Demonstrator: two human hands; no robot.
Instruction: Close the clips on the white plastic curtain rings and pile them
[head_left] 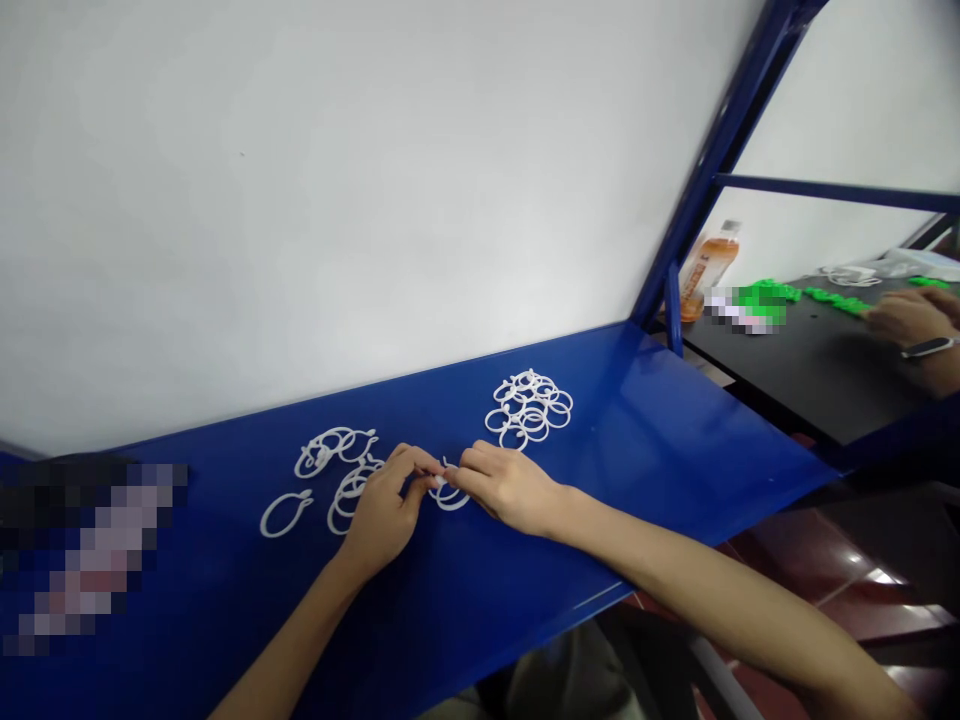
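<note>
Between my two hands is a white ring (452, 505) with a small open hook end, just above or on the blue table. My left hand (390, 500) pinches its left side with thumb and fingers. My right hand (504, 485) grips the same ring from the right, fingers curled. Left of my left hand lie several loose white rings (341, 515), partly hidden by that hand, with more white rings (319, 452) behind them. A single ring (281, 515) lies apart at the far left. Past my right hand sits a pile of similar white rings (529, 410).
The blue table (225, 620) meets a white wall (337, 200) at the back. A dark item and a blurred-out object lie at its left. Right of a blue metal frame (697, 180), a black table (787, 370) holds a bottle (709, 270), green pieces and a co-worker's hand (911, 318).
</note>
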